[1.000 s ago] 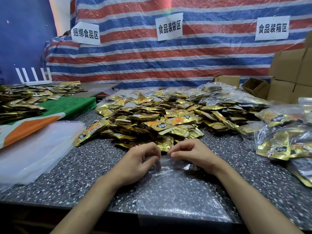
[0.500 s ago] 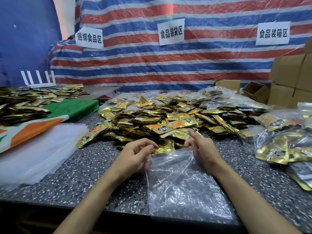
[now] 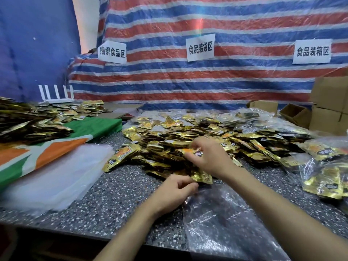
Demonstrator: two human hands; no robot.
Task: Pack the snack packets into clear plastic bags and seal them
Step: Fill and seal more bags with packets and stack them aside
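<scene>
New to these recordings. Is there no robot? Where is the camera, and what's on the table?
No machine here: a person works with bare hands, filmed by one camera on their head, looking forward and down. The left hand pinches the mouth of a clear bag lying on the speckled table. The right hand reaches into the pile of gold packets and seems to pinch one packet. At the right lie filled bags, at the left a stack of empty bags.
</scene>
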